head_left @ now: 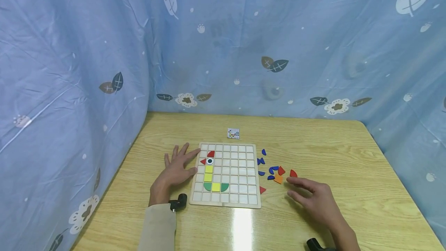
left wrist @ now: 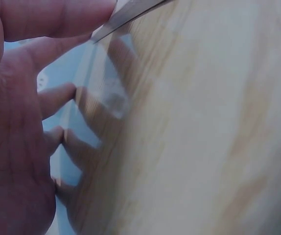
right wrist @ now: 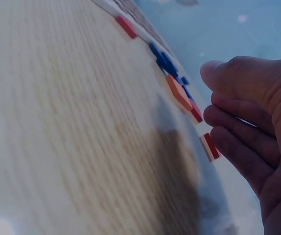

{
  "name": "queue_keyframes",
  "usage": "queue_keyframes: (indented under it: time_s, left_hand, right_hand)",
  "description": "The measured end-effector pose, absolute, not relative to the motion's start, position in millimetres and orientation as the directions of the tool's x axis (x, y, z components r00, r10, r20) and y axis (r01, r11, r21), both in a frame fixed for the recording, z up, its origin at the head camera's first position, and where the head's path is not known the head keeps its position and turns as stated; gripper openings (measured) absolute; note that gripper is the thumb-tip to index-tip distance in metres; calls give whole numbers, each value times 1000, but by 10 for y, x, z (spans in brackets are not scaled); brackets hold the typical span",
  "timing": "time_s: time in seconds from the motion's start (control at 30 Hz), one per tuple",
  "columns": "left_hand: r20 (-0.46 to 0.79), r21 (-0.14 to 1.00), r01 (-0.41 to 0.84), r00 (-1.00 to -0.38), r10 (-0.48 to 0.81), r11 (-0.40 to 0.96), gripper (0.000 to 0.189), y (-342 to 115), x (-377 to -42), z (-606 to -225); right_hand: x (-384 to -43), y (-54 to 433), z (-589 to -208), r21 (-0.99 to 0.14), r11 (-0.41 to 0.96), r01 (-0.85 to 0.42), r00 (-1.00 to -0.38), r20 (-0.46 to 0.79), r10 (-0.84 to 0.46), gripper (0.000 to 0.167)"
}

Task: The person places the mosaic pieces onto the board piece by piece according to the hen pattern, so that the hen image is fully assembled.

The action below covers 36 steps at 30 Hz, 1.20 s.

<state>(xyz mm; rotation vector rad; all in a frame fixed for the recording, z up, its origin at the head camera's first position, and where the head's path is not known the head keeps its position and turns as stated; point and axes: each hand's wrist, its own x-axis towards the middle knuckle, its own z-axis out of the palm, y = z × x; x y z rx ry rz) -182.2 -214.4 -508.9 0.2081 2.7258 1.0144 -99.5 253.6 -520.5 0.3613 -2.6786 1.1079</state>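
Observation:
A wooden grid board [head_left: 242, 205] lies on the table. On its left side sit a red quarter-round piece [head_left: 211, 153], a red triangle [head_left: 203, 161], an eye tile [head_left: 210, 161], several yellow squares [head_left: 208, 177] and two green quarter-rounds [head_left: 224, 187]. My left hand [head_left: 175, 171] has its fingers spread, with thumb and index finger at the board's left edge. To the right of the loose pieces, my right hand [head_left: 315, 196] hovers with bent fingers and a gap to the thumb, holding nothing. Closest to its fingertips are a red piece [head_left: 293, 173] and an orange piece [head_left: 278, 179].
Several blue pieces [head_left: 273, 170] and a red triangular piece [head_left: 263, 189] lie right of the board. Behind the board is a small pattern card [head_left: 233, 133]. A blue patterned curtain [head_left: 223, 49] surrounds the wooden table [head_left: 334, 146] at the back and sides.

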Motion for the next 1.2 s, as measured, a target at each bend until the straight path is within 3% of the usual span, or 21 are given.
queue_keyframes:
  time_s: [0.37, 0.87, 1.2]
  left_hand:
    - [-164, 662, 49, -964, 209, 748, 71, -2145, -1824, -5109]
    - [-147, 680, 57, -966, 212, 731, 73, -2147, -1834, -5109]
    - [-165, 674, 42, -965, 206, 738, 73, -2143, -1835, -5108]
  right_hand:
    - [-1135, 2582, -5254, -691, 674, -261, -960, 257, -109, 32]
    - [-1275, 2405, -5258, -624, 728, -284, -953, 264, -146, 38]
    - [-1343, 2316, -5329, -577, 708, -407, -898, 394, -195, 35]
